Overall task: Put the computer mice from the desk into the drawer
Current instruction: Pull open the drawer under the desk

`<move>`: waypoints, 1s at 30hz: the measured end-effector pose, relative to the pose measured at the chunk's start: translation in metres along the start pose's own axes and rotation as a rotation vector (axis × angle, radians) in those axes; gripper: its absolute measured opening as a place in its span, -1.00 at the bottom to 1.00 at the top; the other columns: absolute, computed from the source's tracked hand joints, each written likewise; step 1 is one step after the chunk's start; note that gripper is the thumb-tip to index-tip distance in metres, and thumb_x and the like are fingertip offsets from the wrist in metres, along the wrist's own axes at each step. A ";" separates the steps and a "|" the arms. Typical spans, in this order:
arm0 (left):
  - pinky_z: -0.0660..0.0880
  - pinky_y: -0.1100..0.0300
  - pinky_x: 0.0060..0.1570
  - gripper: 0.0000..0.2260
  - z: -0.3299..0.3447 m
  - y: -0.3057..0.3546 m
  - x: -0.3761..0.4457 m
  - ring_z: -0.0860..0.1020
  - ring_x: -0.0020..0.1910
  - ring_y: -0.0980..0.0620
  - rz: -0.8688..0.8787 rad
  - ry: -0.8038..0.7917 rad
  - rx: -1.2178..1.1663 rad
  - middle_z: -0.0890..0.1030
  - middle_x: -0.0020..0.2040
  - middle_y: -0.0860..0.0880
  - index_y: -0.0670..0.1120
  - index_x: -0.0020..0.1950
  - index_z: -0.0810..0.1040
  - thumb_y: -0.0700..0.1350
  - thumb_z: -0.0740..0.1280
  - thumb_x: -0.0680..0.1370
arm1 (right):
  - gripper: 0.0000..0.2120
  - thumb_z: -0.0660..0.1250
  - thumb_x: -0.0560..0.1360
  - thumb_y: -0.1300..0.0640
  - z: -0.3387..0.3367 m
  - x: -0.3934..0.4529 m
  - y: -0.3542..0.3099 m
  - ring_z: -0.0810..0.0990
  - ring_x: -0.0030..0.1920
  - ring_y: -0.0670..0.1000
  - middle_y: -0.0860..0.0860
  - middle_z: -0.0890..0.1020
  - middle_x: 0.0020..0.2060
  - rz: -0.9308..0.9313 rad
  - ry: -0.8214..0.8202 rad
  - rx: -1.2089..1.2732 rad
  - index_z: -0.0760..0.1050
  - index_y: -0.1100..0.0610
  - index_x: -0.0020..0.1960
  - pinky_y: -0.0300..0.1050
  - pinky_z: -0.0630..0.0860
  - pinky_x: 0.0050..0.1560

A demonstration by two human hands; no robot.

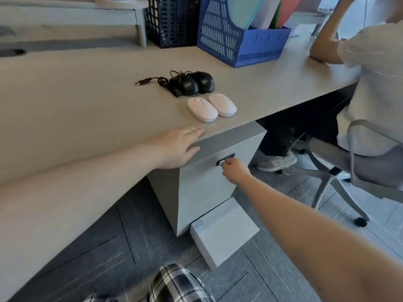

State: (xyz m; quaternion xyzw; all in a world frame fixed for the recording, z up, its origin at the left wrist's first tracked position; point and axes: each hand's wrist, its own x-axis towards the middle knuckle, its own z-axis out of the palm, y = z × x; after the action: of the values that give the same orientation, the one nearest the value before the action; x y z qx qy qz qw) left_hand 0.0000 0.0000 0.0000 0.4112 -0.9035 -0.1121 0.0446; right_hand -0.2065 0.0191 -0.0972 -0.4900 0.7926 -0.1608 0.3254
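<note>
Two pale pink wireless mice (202, 110) (222, 104) lie side by side near the desk's front edge. Behind them sit two black wired mice (186, 84) (204, 80) with tangled cables and a USB plug (142, 81). My left hand (174, 147) rests flat and open on the desk edge, left of the pink mice. My right hand (233, 170) reaches down to the grey drawer front (205, 188) under the desk, its fingers pinched at the black handle and lock (225, 159). The drawer is closed.
Blue and dark mesh file holders (237, 40) (172, 22) stand at the back of the desk (87, 101). A seated person (370, 83) on a grey office chair (359, 162) is at the right. A white box (224, 232) lies on the floor below the drawer unit.
</note>
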 end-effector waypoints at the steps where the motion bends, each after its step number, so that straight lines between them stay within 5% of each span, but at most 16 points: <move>1: 0.04 0.12 0.53 -0.49 0.002 0.003 0.001 0.06 0.56 0.05 -0.011 0.024 0.029 0.07 0.59 0.01 -0.06 0.57 0.03 0.02 0.06 0.65 | -0.80 0.09 0.57 0.17 0.003 0.004 0.001 0.46 -0.13 0.09 0.14 0.52 -0.12 -0.003 0.013 0.040 0.40 0.14 -0.19 -0.03 0.44 -0.08; 4: 0.04 0.12 0.52 -0.51 0.008 0.007 0.001 0.08 0.55 0.06 -0.038 0.080 0.054 0.10 0.58 0.01 -0.05 0.57 0.06 0.01 0.06 0.65 | -0.69 0.12 0.57 0.18 0.007 0.005 0.003 0.44 -0.09 0.06 0.12 0.47 -0.09 0.045 0.037 0.151 0.28 0.04 -0.35 -0.04 0.46 -0.01; 9: 0.09 0.03 0.53 -0.51 0.015 0.003 0.003 0.08 0.55 0.08 -0.032 0.108 0.089 0.12 0.58 0.01 -0.05 0.56 0.09 -0.01 0.07 0.64 | -0.71 0.13 0.58 0.13 0.017 0.004 0.012 0.49 -0.07 0.09 0.10 0.49 -0.03 0.139 -0.027 0.461 0.28 0.01 -0.32 -0.04 0.51 -0.09; 17: 0.05 0.09 0.53 -0.45 0.014 0.000 0.003 0.05 0.56 0.10 0.006 0.096 0.166 0.08 0.58 0.05 -0.02 0.57 0.04 0.10 0.05 0.61 | -0.92 0.12 0.58 0.24 0.025 0.015 0.004 0.39 -0.40 -0.04 0.04 0.47 -0.35 0.373 -0.019 1.024 0.37 0.16 0.04 -0.22 0.31 -0.36; 30: 0.04 0.23 0.48 -0.50 0.012 0.008 0.004 0.14 0.54 0.09 -0.014 0.157 0.088 0.18 0.56 0.03 -0.05 0.55 0.15 0.01 0.15 0.62 | -0.83 0.13 0.59 0.19 0.014 -0.005 0.020 0.36 -0.34 -0.01 0.05 0.40 -0.33 0.328 -0.035 0.740 0.39 0.28 0.09 -0.14 0.34 -0.32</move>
State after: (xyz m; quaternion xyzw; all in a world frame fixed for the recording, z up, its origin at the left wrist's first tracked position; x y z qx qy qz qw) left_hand -0.0100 0.0040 -0.0096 0.4264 -0.8985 -0.0400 0.0966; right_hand -0.2097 0.0337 -0.1172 -0.2091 0.7432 -0.3730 0.5145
